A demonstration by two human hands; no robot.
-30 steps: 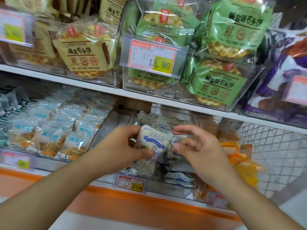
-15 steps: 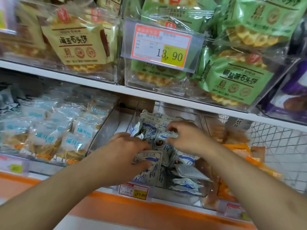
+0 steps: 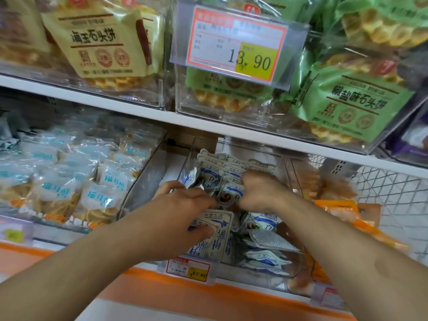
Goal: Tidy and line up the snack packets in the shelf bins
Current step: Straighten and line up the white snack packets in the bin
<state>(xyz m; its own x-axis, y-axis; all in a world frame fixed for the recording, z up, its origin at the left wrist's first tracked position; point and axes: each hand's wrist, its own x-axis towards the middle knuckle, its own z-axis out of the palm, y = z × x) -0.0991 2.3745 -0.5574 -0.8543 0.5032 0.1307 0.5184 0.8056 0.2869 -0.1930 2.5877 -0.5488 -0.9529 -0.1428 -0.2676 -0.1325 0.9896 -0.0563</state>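
Left hand [image 3: 185,205] fingers lie flat, thumb pressing a front white-and-blue packet [image 3: 215,228]; right hand [image 3: 259,193] fingers curl, apparently pinching a packet in the clear bin [image 3: 287,163]. Seat it upright against the back row.

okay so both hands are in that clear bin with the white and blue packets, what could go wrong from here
1. The left hand and right hand work close together among the upright white and blue packets; a nudge could tip that back row over.
2. Loose packets lie flat and crooked near the clear bin front; pushing may crumple them or jam them under others.
3. A forearm could knock the small price tag below.
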